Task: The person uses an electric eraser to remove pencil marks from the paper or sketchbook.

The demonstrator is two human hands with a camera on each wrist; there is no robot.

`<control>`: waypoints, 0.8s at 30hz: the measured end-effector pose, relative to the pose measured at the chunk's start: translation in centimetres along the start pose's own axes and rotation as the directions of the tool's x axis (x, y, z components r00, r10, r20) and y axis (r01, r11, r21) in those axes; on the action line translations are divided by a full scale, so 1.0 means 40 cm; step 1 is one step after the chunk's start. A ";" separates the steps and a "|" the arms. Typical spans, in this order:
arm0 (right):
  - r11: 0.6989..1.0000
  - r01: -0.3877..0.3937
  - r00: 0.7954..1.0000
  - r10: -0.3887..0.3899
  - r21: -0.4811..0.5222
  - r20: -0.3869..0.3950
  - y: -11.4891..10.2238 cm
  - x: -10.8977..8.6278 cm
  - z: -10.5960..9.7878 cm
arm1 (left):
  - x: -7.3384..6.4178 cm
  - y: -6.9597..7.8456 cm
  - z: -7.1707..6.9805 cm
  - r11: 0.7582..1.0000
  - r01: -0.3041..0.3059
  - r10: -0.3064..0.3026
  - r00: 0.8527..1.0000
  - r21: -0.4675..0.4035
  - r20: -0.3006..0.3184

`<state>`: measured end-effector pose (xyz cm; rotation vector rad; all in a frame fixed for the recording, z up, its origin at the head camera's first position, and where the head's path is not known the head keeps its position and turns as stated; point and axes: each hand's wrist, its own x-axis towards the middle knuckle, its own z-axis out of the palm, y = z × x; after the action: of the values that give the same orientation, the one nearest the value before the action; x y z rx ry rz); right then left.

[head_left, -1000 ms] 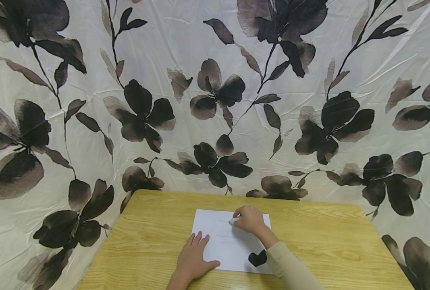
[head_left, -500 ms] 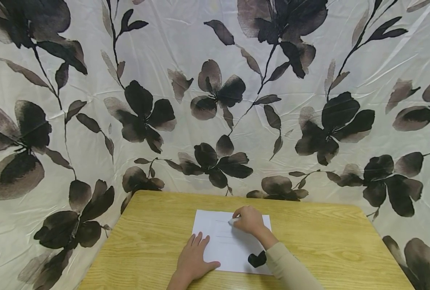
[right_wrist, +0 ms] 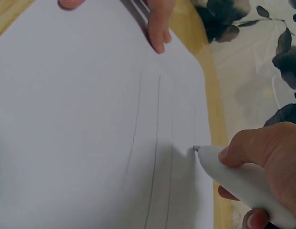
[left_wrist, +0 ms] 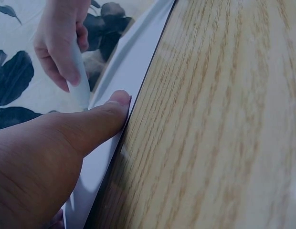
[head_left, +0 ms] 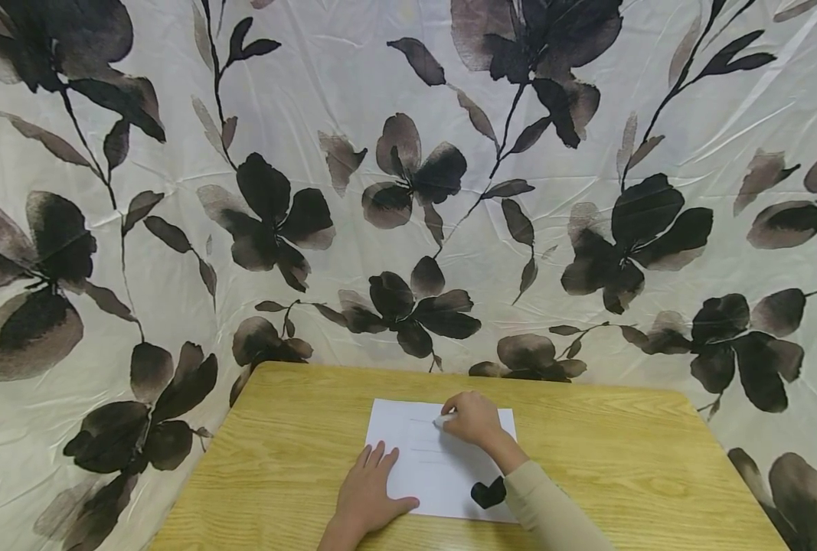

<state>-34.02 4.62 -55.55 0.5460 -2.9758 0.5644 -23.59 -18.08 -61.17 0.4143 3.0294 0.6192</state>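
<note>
A white sheet of paper (head_left: 449, 490) lies on the table, with several thin dark lines drawn across it. My left hand (head_left: 370, 490) rests with spread fingers on its left edge; in the left wrist view the thumb (left_wrist: 102, 114) presses near the paper's border. Near the top of the sheet, my right hand (head_left: 475, 418) grips a thick white pen (head_left: 444, 419). Seen from the right wrist, the metal tip of the pen (right_wrist: 224, 171) touches the paper at the end of a faint line. Part of the pen is hidden by my fingers.
The yellow wood-grain table (head_left: 608, 444) reaches to a pale floral cloth (head_left: 353, 252) hanging behind it. A black, heart-like shape (head_left: 485, 493) shows over the paper's lower right, beside my right sleeve (head_left: 553, 505).
</note>
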 end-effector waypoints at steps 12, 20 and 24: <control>1.000 0.003 1.000 -0.003 0.002 0.005 -0.006 0.002 -0.001 | -0.001 -0.001 0.002 1.000 -0.010 0.011 1.000 0.020 -0.018; 1.000 -0.005 1.000 0.004 0.012 0.013 -0.008 -0.001 -0.005 | 0.002 -0.004 0.007 1.000 -0.005 0.005 1.000 0.021 -0.022; 1.000 -0.002 1.000 0.001 0.012 0.006 -0.008 0.000 -0.006 | 0.001 -0.006 0.008 1.000 -0.004 0.004 1.000 0.021 -0.019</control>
<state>-33.90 4.44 -55.23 0.5473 -2.9802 0.5826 -23.68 -18.13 -61.57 0.4177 3.0564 0.5948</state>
